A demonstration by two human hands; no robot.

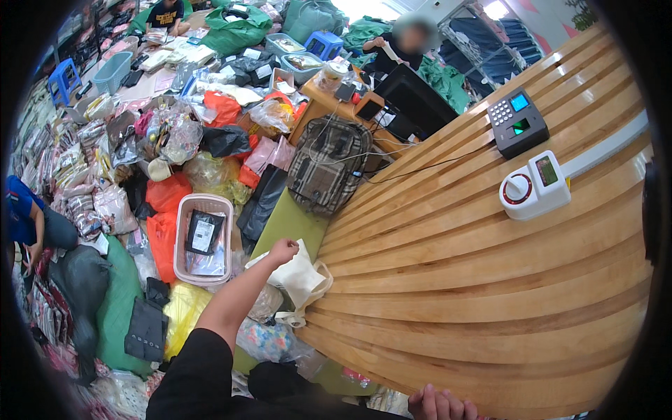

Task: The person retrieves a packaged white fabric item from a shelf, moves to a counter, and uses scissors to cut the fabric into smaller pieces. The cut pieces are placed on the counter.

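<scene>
Cream single bag (295, 278), one curled left hand (283, 251) by it, one curled right hand (442, 404), grips unclear

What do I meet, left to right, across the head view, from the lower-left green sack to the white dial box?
Green sack, pink basket, white bag, right hand, white dial box.

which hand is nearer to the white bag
Left. The left hand is at the upper edge of the white bag; the right hand is farther off, below and right, by the wooden panel's lower edge.
</scene>
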